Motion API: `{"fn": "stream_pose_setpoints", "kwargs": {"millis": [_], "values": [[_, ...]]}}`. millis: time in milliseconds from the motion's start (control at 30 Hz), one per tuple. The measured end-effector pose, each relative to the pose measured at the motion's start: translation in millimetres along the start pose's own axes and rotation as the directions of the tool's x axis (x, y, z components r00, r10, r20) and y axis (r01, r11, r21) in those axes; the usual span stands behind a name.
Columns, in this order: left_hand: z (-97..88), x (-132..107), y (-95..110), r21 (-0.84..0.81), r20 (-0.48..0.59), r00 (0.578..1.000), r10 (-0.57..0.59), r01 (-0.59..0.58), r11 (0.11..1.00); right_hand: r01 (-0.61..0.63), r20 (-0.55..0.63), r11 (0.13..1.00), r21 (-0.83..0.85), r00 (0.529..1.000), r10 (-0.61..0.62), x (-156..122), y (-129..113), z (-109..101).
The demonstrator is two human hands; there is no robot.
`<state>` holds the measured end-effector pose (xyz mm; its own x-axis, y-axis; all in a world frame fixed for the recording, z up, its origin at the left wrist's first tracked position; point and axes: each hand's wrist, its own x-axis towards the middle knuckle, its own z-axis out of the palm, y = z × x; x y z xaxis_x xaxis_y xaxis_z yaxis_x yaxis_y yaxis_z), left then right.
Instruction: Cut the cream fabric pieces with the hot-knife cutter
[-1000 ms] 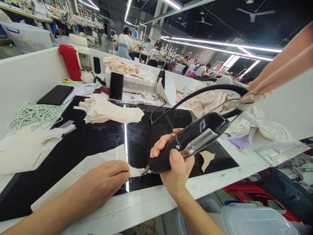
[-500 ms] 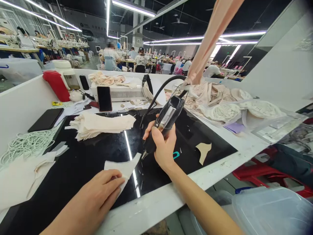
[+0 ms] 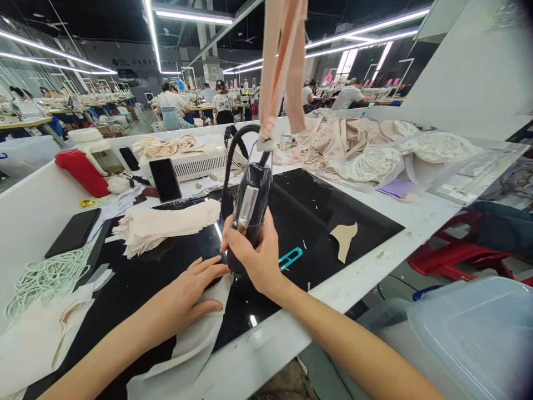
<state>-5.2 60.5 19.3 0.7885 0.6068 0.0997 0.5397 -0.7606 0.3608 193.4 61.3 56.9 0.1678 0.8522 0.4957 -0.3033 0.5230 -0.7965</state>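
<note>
My right hand is wrapped round a black corded hand tool with a silver metal lever, held upright; its lower tip is hidden. Pink fabric straps tied at its top hang down from above. My left hand lies with fingers spread on a pale cream fabric piece, pressing it against the black mat. The fabric's near end hangs over the white table edge. The left fingertips are close beside the tool's lower end.
A stack of cream fabric pieces lies at the mat's back left. A teal thread snipper and a beige scrap lie to the right. Pale green cord, a phone and lace bra parts surround the mat.
My view has turned a little right. The tool is more upright, close to my left fingers. My left hand has gone from bent fingers to a flat spread, with more of the fabric showing towards me.
</note>
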Motion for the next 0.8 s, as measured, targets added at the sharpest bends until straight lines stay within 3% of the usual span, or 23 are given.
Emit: {"fn": "stream_pose_setpoints", "kwargs": {"millis": [200, 400, 800], "values": [[7.5, -7.0, -10.8, -0.032, 0.045, 0.998, -0.045, 0.046, 0.998, -0.034, -0.001, 0.999, 0.003, 0.999, 0.034, -0.6, -3.3, 5.8], [0.3, -11.7, -6.7, -0.003, 0.085, 0.985, -0.150, 0.151, 0.989, -0.043, 0.007, 0.999, -0.024, 0.999, 0.043, -1.7, -2.8, 11.1], [8.6, -16.6, -15.5, 0.101, 0.025, 0.995, -0.094, 0.091, 0.991, -0.048, 0.003, 0.999, -0.003, 0.999, 0.048, -1.9, 1.3, 16.2]]}}
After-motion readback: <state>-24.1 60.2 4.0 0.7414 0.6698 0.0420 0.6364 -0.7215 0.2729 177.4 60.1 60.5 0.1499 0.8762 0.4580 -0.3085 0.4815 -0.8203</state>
